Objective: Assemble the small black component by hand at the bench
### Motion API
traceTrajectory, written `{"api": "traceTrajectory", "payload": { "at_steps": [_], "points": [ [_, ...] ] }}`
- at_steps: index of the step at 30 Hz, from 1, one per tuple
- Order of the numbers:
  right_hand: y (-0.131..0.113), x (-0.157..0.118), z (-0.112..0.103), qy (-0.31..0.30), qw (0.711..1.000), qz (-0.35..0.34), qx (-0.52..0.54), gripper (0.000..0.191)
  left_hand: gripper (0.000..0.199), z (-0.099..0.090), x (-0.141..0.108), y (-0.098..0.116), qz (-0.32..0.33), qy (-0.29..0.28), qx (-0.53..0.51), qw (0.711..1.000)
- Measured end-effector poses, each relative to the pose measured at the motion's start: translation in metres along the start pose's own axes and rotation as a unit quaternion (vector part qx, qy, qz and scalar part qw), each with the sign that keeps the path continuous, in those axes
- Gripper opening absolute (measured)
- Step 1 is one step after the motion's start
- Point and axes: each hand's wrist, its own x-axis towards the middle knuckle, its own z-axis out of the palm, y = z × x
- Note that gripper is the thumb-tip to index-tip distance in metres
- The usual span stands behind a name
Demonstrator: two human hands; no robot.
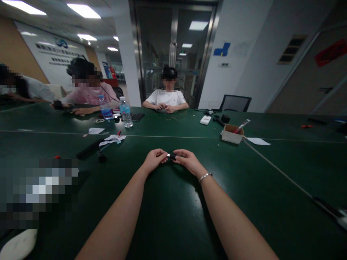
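Observation:
A small black stick with a silver metal part (172, 156) is held level just above the green table (168, 202). My left hand (155, 160) pinches its silver end between thumb and fingertips. From the other side, the fingers of my right hand (189, 161) are closed on its black end. The stick is too small to tell its exact kind, and the fingertips hide its ends. A silver bracelet circles my right wrist.
Bottles (125, 112), a phone (138, 117) and paper scraps (112, 139) lie left of centre. On the right are a small box (232, 135) with a pen-like item, a white device (205, 120) and a cord (279, 169). Several people sit across and to the left.

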Motion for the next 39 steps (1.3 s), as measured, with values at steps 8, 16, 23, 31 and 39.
{"api": "traceTrajectory", "payload": {
  "at_steps": [8,16,23,31,39],
  "points": [
    [-0.0030,-0.0024,0.0002,-0.011,1.000,-0.006,0.009,0.035,0.038,-0.0017,0.0038,-0.0048,-0.019,-0.010,0.032,0.999],
    [-0.0034,-0.0029,0.0003,-0.016,1.000,-0.004,0.009,0.034,0.044,0.0021,0.0017,-0.0007,-0.038,-0.006,0.083,0.996],
    [-0.0031,-0.0019,-0.0006,-0.015,1.000,0.006,0.025,0.032,0.039,0.0030,0.0016,-0.0005,-0.023,-0.006,0.075,0.997],
    [-0.0062,-0.0026,0.0006,-0.004,0.999,0.032,0.008,0.027,0.030,-0.0001,-0.0022,0.0009,0.027,-0.029,0.047,0.998],
    [-0.0048,-0.0009,-0.0001,-0.010,0.999,0.050,-0.018,0.024,0.027,-0.0025,-0.0012,0.0024,0.071,-0.029,0.054,0.996]
  ]
}}
